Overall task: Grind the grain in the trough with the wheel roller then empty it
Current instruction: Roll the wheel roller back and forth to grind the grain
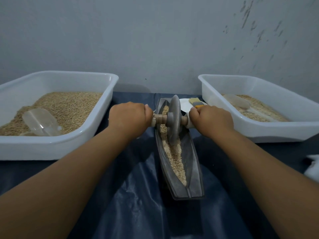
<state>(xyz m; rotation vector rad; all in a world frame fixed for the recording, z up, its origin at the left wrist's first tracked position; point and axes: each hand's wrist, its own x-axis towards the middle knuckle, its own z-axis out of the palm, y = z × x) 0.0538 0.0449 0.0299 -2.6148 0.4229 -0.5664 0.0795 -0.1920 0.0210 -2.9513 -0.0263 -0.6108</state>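
A dark grey boat-shaped trough (pixel 194 171) lies lengthwise on the blue cloth in the middle, with pale grain (pixel 175 157) along its groove. A grey stone wheel roller (pixel 174 118) stands upright in the far half of the trough on a wooden axle. My left hand (pixel 129 117) grips the axle's left handle. My right hand (pixel 211 119) grips the right handle. Both fists are level with the wheel, and the handle ends are hidden inside them.
A white tub (pixel 57 147) at the left holds much grain and a clear scoop (pixel 40 122). A second white tub (pixel 269 133) at the right holds less grain and another scoop (pixel 239 102). Behind the trough a white plate (pixel 185 105) carries a brush (pixel 196 102). The wall stands close behind.
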